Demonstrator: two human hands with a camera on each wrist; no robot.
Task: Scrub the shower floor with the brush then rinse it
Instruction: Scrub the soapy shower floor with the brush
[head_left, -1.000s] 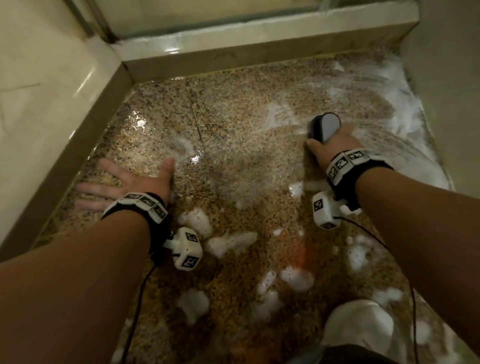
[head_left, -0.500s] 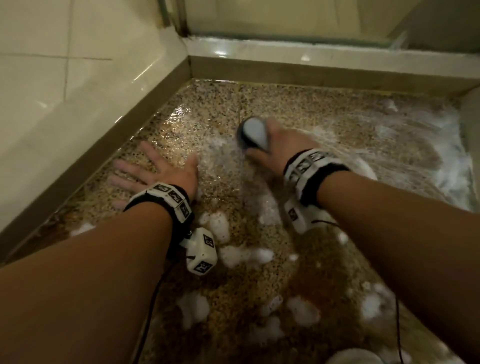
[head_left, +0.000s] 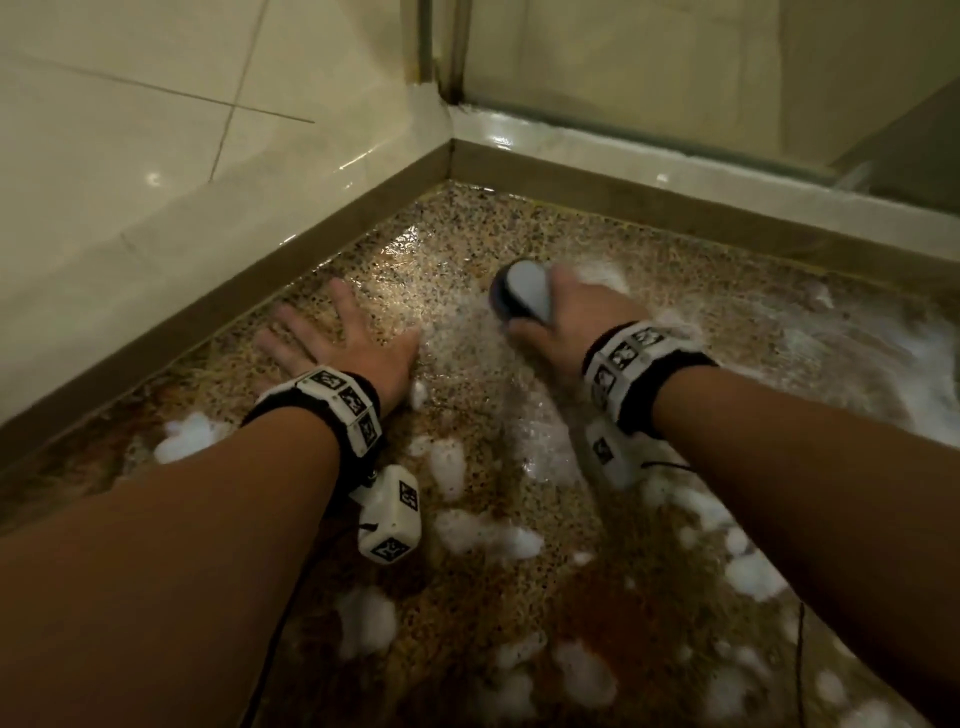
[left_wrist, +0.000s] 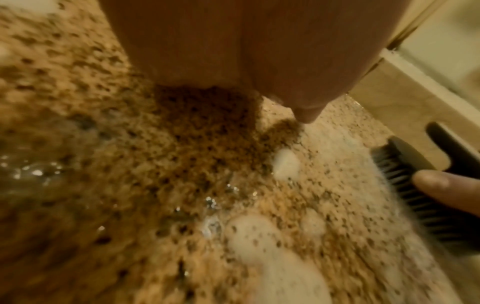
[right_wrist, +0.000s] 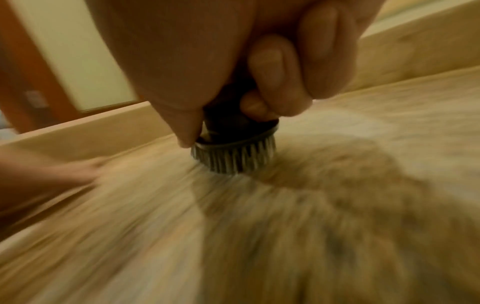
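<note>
The speckled brown shower floor (head_left: 519, 519) is wet and dotted with white foam (head_left: 483, 535). My right hand (head_left: 566, 317) grips a dark scrub brush (head_left: 522, 293) with a grey top, bristles down on the floor near the far left corner. The right wrist view shows the brush (right_wrist: 233, 152) with fingers (right_wrist: 270, 61) curled round its handle, the floor blurred. My left hand (head_left: 343, 343) lies flat on the floor with fingers spread, left of the brush. In the left wrist view the brush bristles (left_wrist: 410, 185) show at the right edge, beside a fingertip of the right hand.
A cream tiled wall (head_left: 130, 156) with a brown skirting runs along the left. A raised marble kerb (head_left: 675, 150) with a glass door above it closes the far side. Thick foam (head_left: 883, 364) covers the floor at the right.
The brush and my right hand have swept from the right part of the floor to the left, toward the far left corner. My left hand has stayed flat on the floor.
</note>
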